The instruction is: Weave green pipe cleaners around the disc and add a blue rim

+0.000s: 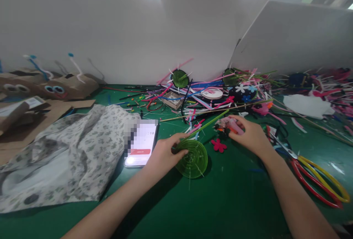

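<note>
My left hand [164, 155] pinches the edge of a flat green spiral disc [193, 159] of coiled pipe cleaner, which lies on the green table [226, 202]. A loose green strand [209, 123] runs up and right from the disc. My right hand [249, 134] is closed round a small pink tool [233, 125] with an orange tip, held over the table just right of the disc. A red felt flower [218, 145] lies between the two hands.
A phone [142, 144] with a lit screen lies left of my left hand, beside a patterned grey cloth [66, 158]. Red and yellow scissors [317, 174] lie at the right. Several pipe cleaners, felt flowers and a ribbon spool [211, 93] pile up behind. Brown paper puppets [55, 88] sit far left.
</note>
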Motion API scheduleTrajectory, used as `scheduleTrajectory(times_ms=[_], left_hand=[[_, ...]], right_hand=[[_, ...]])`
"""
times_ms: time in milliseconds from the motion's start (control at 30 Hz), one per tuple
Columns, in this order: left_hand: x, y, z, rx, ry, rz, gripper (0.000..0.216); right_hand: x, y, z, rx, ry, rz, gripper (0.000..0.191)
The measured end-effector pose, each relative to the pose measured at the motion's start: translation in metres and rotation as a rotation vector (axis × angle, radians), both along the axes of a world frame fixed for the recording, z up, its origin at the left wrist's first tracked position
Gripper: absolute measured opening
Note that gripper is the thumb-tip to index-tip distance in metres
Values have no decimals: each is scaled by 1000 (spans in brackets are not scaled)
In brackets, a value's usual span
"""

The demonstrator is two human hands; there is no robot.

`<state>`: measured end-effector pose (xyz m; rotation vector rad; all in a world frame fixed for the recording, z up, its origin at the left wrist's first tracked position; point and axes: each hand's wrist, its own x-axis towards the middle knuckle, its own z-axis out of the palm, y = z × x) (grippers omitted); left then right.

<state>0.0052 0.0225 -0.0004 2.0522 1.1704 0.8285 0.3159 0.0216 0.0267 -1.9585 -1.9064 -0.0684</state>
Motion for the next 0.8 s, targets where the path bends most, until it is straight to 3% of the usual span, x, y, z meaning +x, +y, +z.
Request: scheduleTrajectory(times_ms=[100,200,800], left_hand=[[0,0,0,2,5,-4,40],[1,0,0,19,7,-6,39],[0,0,-2,29,4,18,41]], right_hand=[[-7,-1,-2,43,48,187,55],[-12,-2,-6,38,39,281,56],[-25,-4,-10,97,20,394,54]])
